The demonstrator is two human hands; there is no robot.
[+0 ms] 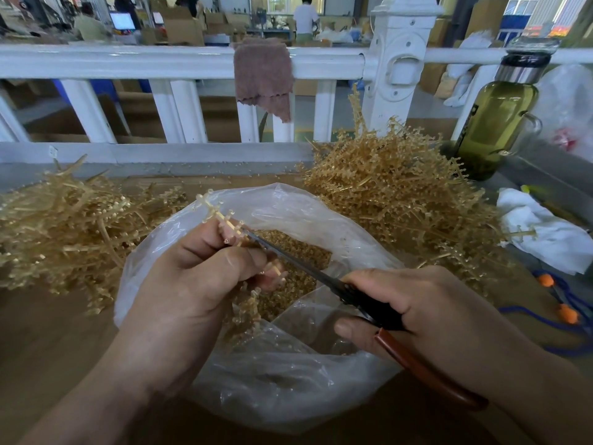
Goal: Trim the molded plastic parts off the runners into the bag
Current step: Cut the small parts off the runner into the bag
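The brown surface (57,354) carries a clear plastic bag (288,387), its mouth open towards the person. To the right of the bag and behind it lies a tall heap of runners (401,194) thick with small parts. A flatter heap (64,226) to the left of the bag looks sparser and is probably the trimmed scrap, though that is hard to confirm.

Over the bag's mouth, the left hand (192,277) has its fingers clenched round one runner (214,211), whose tip sticks up past the far rim. The right hand (426,303), over the bag's near right side, grasps the handles of the scissors (298,261). The blade reaches across the opening to the runner at the left fingers. Whether the blades are parted or closed cannot be told. Cut parts (308,248) lie piled inside the bag, under the blade.

The step in hand is snipping parts from this runner. The next move likely calls for a close cut at the stem, made above the opening so the piece drops inside, then turning the runner to the next branch.
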